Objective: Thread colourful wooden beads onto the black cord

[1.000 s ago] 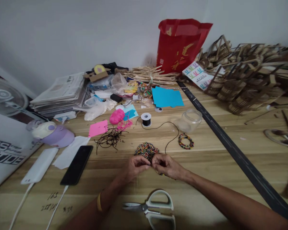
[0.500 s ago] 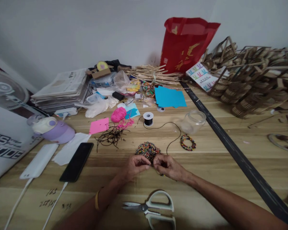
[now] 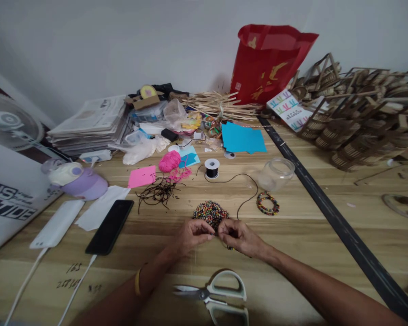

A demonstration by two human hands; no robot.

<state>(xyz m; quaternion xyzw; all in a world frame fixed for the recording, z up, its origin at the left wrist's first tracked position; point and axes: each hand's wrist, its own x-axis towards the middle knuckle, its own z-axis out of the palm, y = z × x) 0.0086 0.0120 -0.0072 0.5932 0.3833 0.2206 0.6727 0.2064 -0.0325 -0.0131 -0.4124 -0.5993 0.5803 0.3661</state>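
A heap of small multicoloured beads [image 3: 210,212] lies on the wooden table just beyond my hands. My left hand [image 3: 193,236] pinches a small bead between thumb and forefinger. Close beside it, my right hand [image 3: 240,236] is closed on the black cord [image 3: 256,188], which runs back in a loop to a white spool [image 3: 212,169]. A few threaded beads [image 3: 230,247] show under my right fingers. The exact spot where bead and cord meet is too small to make out. A finished-looking beaded bracelet [image 3: 268,203] rests to the right.
Scissors [image 3: 209,293] lie nearest me, blades to the left. A glass jar [image 3: 277,174] stands at the right, near a black strip [image 3: 313,199]. Cut black cords [image 3: 158,192], pink yarn [image 3: 170,161] and a phone [image 3: 109,227] are on the left.
The view has shifted slightly, so background things sit a little farther right. Both hands keep nearly the same pinched pose in front of the beads.
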